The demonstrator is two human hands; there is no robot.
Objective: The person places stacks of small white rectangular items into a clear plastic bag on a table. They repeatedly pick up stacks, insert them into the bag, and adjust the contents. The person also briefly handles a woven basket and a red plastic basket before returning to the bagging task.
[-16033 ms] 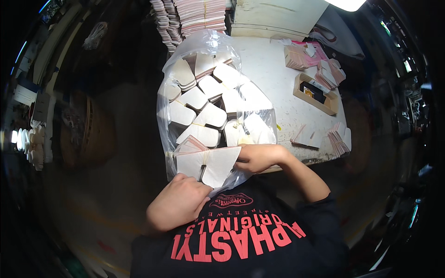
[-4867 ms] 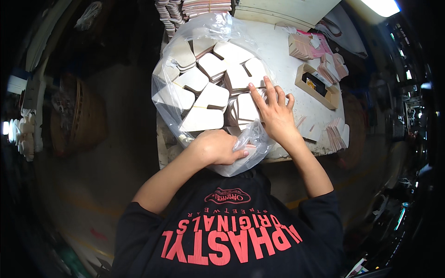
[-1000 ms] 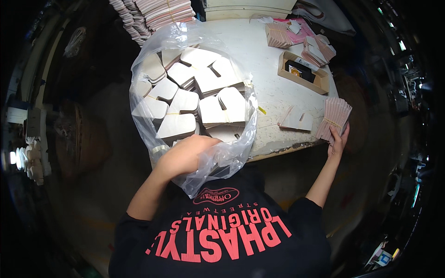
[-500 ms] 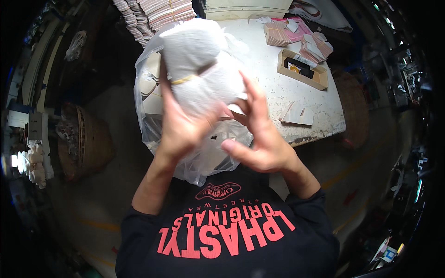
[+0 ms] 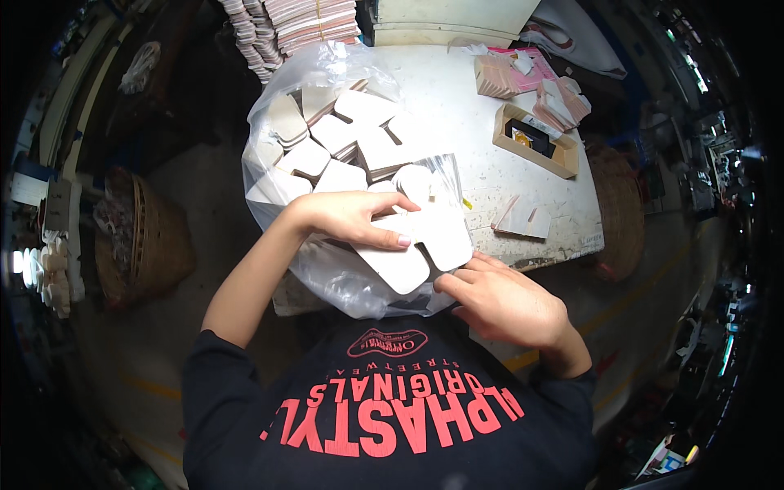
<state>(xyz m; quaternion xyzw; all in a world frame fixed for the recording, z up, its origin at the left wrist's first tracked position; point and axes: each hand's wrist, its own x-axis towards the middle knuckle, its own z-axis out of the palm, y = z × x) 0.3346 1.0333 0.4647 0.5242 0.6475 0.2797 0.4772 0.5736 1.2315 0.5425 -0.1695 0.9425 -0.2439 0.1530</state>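
A white, notched cut-out piece (image 5: 447, 233), like a flat panel with two rounded legs, lies at the near right of a clear plastic bag (image 5: 347, 290). My left hand (image 5: 351, 217) rests across it, thumb and fingers closing on its left part. At the lower right leg, my right hand (image 5: 510, 300) is curled, its fingertips at the edge and partly hidden. Whether more layers lie under this piece I cannot tell. Many similar white pieces (image 5: 339, 135) fill the opened bag in stacks, some showing brownish layered sides.
The bag sits on a worn white table (image 5: 457, 106). A shallow cardboard box (image 5: 563, 166), banded pinkish stacks (image 5: 496, 77) and loose flat pieces (image 5: 523, 219) lie to the right. Tall stacks (image 5: 314, 20) stand behind. Woven baskets (image 5: 159, 245) flank the table.
The white bundle with a yellow band, held up over the bag, has come down. My hands have moved apart, the left onto the white piece, the right to its near corner. The bag's contents now show.
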